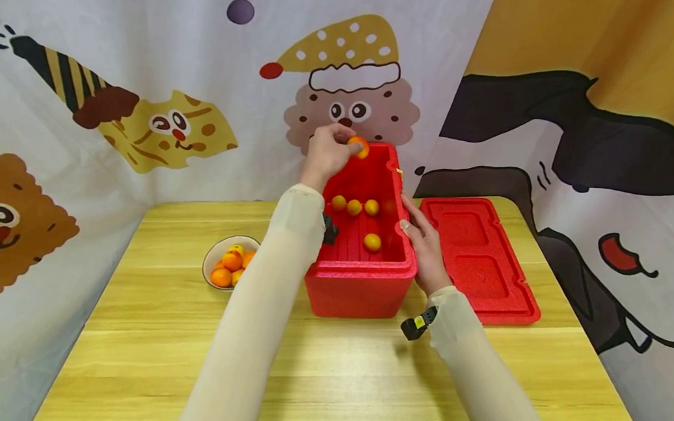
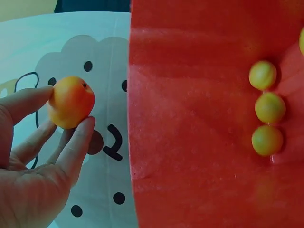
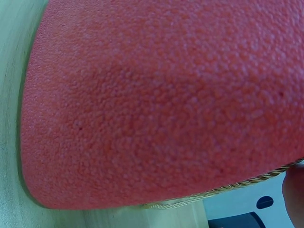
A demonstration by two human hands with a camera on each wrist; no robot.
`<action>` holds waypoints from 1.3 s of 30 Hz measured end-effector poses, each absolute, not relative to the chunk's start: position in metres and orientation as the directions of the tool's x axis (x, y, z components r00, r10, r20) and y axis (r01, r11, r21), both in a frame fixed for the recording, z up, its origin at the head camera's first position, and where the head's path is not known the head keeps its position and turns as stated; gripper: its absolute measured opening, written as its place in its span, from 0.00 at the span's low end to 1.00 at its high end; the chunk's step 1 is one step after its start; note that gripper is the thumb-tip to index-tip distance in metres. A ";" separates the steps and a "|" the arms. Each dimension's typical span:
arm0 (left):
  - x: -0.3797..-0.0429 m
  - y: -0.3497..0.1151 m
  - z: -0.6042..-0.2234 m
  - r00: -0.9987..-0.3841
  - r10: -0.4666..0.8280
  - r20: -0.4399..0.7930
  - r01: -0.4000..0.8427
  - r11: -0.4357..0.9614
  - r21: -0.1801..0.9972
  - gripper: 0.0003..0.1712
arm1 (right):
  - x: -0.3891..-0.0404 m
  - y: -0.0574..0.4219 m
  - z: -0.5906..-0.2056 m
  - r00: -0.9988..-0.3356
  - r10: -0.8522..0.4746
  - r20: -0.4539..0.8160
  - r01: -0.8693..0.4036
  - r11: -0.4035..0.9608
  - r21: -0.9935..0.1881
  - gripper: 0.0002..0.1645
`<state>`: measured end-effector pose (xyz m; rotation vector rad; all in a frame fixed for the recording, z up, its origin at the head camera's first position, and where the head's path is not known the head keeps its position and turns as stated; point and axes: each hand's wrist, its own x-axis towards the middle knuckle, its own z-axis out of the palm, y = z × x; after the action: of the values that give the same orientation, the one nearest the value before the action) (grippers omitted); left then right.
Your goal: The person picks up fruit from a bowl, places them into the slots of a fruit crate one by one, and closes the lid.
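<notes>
High over the far end of a red foam box (image 1: 360, 294), my left hand (image 1: 328, 152) pinches a small round orange fruit (image 2: 71, 102) between thumb and fingertips. The fruit has a reddish blush and a dark stem pit. On the box floor lie several yellow fruits (image 1: 372, 242), three of them side by side (image 2: 270, 108). My right hand (image 1: 427, 246) rests against the box's right wall, fingers extended along the outside and thumb near the rim. Mostly box wall fills the right wrist view, with a fingertip (image 3: 295, 194) at its right edge.
A bowl (image 1: 209, 263) of orange and yellow fruits stands left of the box, partly behind my left sleeve. The red foam lid (image 1: 480, 260) lies flat on the wooden table (image 1: 145, 353) to the right. A twisted gold cord (image 3: 228, 189) runs along the box. Behind hangs a cartoon-printed curtain (image 1: 168, 22).
</notes>
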<state>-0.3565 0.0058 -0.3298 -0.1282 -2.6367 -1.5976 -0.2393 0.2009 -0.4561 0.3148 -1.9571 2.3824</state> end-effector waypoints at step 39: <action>-0.343 -0.005 -0.321 -0.984 0.147 0.103 0.163 0.492 0.855 0.18 | -0.241 0.200 -0.457 -0.975 -0.091 0.201 -0.178 -0.213 -0.961 0.32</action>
<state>-0.3435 -0.0055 -0.3213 -0.2799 -2.6997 -1.5498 -0.2405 0.1997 -0.4574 0.3319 -1.9345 2.3807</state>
